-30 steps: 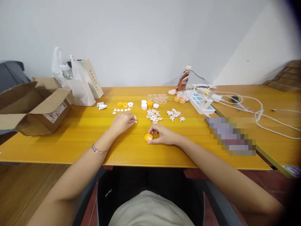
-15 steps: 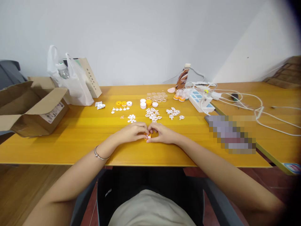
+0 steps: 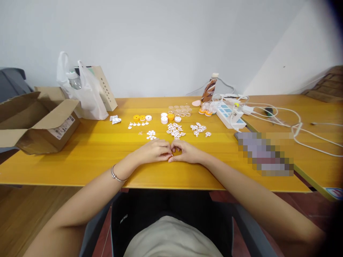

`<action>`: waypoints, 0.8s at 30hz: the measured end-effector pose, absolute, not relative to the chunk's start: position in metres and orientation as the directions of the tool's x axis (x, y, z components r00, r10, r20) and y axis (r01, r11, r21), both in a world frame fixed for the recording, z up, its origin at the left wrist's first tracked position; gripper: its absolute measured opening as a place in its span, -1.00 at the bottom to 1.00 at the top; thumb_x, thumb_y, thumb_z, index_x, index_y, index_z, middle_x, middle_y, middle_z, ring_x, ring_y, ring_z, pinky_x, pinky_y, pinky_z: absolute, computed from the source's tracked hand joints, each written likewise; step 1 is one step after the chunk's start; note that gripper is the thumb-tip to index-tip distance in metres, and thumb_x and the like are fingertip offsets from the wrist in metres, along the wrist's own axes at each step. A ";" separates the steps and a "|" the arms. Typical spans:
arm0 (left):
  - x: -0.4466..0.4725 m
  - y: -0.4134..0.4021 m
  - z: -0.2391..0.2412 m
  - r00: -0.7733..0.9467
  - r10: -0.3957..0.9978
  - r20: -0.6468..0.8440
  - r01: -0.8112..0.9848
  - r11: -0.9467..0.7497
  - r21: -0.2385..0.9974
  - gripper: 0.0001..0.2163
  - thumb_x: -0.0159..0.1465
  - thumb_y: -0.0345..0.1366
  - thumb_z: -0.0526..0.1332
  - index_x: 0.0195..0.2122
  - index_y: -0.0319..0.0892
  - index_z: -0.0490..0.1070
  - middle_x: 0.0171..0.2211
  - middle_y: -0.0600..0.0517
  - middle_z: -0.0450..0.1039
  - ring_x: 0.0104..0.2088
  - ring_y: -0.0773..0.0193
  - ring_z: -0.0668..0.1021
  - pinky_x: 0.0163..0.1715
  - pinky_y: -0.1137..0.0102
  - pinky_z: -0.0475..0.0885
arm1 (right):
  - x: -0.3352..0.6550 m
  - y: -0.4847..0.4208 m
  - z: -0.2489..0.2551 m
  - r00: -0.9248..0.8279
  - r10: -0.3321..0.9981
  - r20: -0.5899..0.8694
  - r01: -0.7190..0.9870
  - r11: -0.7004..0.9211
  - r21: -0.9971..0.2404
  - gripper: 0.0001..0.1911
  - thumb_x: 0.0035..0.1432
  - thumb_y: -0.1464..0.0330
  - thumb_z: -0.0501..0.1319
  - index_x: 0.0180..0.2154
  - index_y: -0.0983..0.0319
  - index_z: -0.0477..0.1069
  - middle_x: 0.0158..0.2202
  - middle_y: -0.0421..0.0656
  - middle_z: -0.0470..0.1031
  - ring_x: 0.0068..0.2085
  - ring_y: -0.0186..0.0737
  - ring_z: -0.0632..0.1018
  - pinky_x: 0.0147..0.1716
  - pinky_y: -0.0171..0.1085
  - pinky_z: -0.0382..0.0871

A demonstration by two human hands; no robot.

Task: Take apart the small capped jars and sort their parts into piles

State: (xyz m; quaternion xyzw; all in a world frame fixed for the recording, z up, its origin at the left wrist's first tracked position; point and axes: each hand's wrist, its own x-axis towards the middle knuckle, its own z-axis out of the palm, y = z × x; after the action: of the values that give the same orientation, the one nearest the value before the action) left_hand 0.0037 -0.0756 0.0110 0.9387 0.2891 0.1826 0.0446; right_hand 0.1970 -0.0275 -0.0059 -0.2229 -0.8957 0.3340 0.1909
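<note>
My left hand [image 3: 154,151] and my right hand [image 3: 187,152] meet fingertip to fingertip above the front part of the table. Between their closed fingers is a small orange round piece [image 3: 173,154], mostly hidden by the fingers. Just beyond the hands lie small white discs [image 3: 151,133] and a heap of white openwork plastic pieces [image 3: 175,131], with a smaller group of similar pieces [image 3: 197,128] to the right. Farther back are orange discs [image 3: 139,117], stacked white discs [image 3: 164,119] and clear rings [image 3: 182,110]. White stemmed pieces [image 3: 138,124] stand in a row at left.
An open cardboard box [image 3: 50,130] and a white plastic bag [image 3: 89,103] stand at the left. A drink bottle [image 3: 209,89], a power strip [image 3: 227,116] and loose white cables [image 3: 284,123] are at the right, near a pixelated object [image 3: 264,153].
My left fingers have closed further over the orange piece, so its white middle is now covered. My right hand stays almost in place. The whole view has shifted slightly.
</note>
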 end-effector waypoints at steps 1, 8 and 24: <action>0.005 -0.075 0.010 0.759 0.564 0.325 0.532 -0.825 0.188 -0.79 0.26 -0.23 0.07 -0.28 -0.20 0.45 -0.29 -0.05 0.46 -0.27 0.30 0.48 -0.24 0.42 0.31 | 0.197 -0.027 -0.006 -0.828 0.527 0.193 0.272 0.678 -0.683 -0.67 -0.13 0.15 0.32 -0.43 0.23 0.30 -0.44 -0.25 0.32 -0.39 -0.33 0.33 -0.36 -0.33 0.22; -0.009 -0.068 0.018 0.658 0.604 0.450 0.601 -0.781 0.168 -0.80 0.24 -0.24 0.09 -0.34 -0.21 0.45 -0.37 -0.02 0.46 -0.36 0.34 0.47 -0.31 0.45 0.31 | 0.197 -0.031 -0.004 -0.807 0.563 0.178 0.286 0.636 -0.717 -0.66 -0.14 0.18 0.34 -0.35 0.25 0.36 -0.42 -0.23 0.34 -0.37 -0.33 0.35 -0.35 -0.33 0.24; -0.051 -0.048 0.021 0.265 0.908 0.326 0.963 -0.266 -0.043 -0.81 0.17 -0.28 0.10 -0.45 -0.22 0.47 -0.42 -0.07 0.46 -0.38 0.22 0.46 -0.40 0.38 0.26 | 0.197 -0.033 -0.002 -0.785 0.601 0.154 0.318 0.603 -0.731 -0.69 -0.07 0.22 0.29 -0.28 0.25 0.39 -0.44 -0.24 0.31 -0.40 -0.36 0.33 -0.39 -0.34 0.25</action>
State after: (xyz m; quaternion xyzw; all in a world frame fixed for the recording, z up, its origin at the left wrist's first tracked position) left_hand -0.0512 -0.0482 0.0214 0.7866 0.5946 0.1185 -0.1170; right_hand 0.1973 -0.0332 -0.0017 -0.2629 -0.8735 0.3596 0.1964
